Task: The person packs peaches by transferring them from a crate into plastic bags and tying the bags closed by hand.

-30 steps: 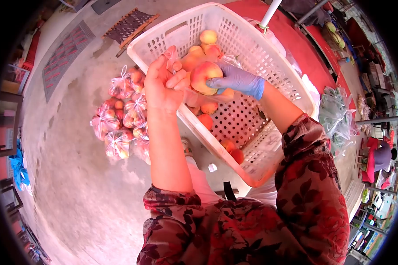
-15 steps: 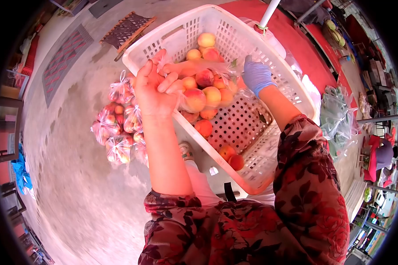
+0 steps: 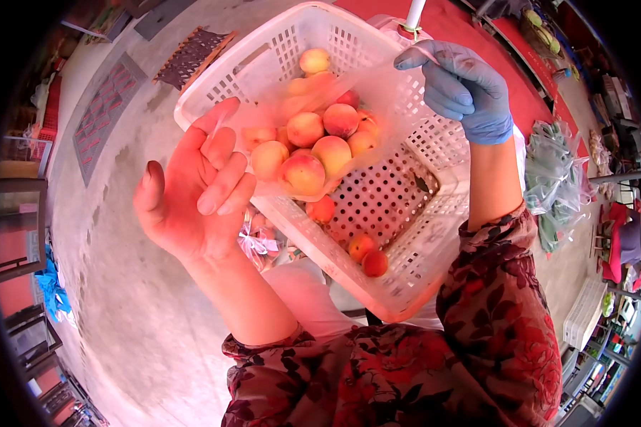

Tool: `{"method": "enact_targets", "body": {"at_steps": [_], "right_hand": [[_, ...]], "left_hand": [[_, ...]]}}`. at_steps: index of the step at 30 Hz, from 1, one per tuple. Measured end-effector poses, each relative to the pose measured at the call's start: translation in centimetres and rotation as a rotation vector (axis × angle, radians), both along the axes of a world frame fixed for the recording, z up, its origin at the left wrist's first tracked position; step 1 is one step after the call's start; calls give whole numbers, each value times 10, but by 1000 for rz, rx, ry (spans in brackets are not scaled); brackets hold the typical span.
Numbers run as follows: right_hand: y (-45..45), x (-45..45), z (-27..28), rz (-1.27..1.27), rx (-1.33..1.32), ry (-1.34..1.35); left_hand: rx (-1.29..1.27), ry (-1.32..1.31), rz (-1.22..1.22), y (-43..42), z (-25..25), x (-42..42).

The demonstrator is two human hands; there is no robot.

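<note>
Both hands (image 3: 203, 196) (image 3: 470, 89) gripping rim of clear bag (image 3: 377, 92), peaches (image 3: 331, 153) inside lying between them.

Concrete floor (image 3: 121, 263) with mat (image 3: 111, 117), bagged fruit (image 3: 258, 243)

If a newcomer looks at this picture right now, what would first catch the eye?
Probably the clear bag of peaches, spread between the bare left hand and the blue-gloved right hand. Next, perhaps, the white crate beneath it, in the middle, with loose fruit near its lower end.
</note>
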State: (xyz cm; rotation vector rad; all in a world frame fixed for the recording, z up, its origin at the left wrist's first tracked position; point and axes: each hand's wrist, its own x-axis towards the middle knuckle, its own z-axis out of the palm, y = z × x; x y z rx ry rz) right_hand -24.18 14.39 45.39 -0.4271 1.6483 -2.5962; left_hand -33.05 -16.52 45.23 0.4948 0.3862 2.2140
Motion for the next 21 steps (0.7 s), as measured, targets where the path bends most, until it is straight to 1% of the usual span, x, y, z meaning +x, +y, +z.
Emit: {"method": "enact_targets", "body": {"at_steps": [2,3,6,9,12,15,18,19,21], "right_hand": [[7,11,7,59,-101,137],[12,15,12,88,-120,139],[26,18,5,205,-130,291],[30,21,9,376,66,282],[31,33,5,313,333,66],[24,28,7,164,767,-291],[20,12,-1,23,1156,-624],[14,7,0,-82,1302,-691],[25,-1,-17,-99,1361,-717]], "left_hand": [[6,61,-101,8,9,13],[1,43,-147,12,11,16],[-21,23,-296,23,17,26],[-76,-28,-459,39,6,34],[-142,-88,-512,64,-21,47],[-502,-309,-335,87,-34,69],[-346,-218,-415,84,-52,77],[-398,-240,-382,84,-50,80],[-423,-312,-343,81,-54,88]]}}
